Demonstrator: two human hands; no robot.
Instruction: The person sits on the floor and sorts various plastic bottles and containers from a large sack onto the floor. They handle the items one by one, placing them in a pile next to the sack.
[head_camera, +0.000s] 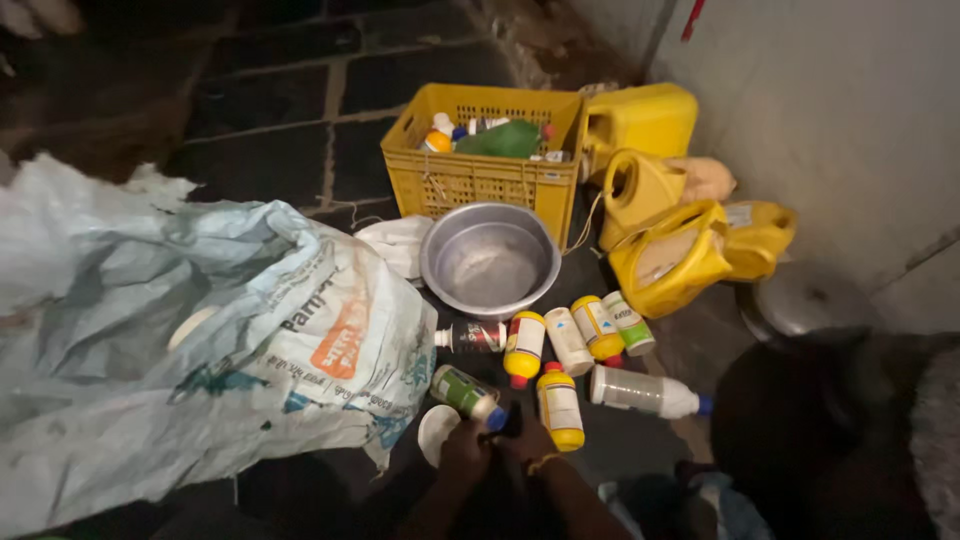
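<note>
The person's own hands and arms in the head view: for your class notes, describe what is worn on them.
Both forearms are bare, with no sleeves showing. The left hand wears nothing that can be made out. The right hand has a thin gold-coloured bracelet at the wrist. No gloves or rings are discernible in the dim light.

Both forearms reaching in from the bottom edge, left hand (466, 447) and right hand (530, 445) pressed close together, fingers curled in a tight grip, yellow band on the right wrist

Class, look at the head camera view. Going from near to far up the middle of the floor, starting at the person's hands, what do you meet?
Hands, left and right → yellow-capped bottle → metal bowl → yellow crate → dark stone floor.
</note>
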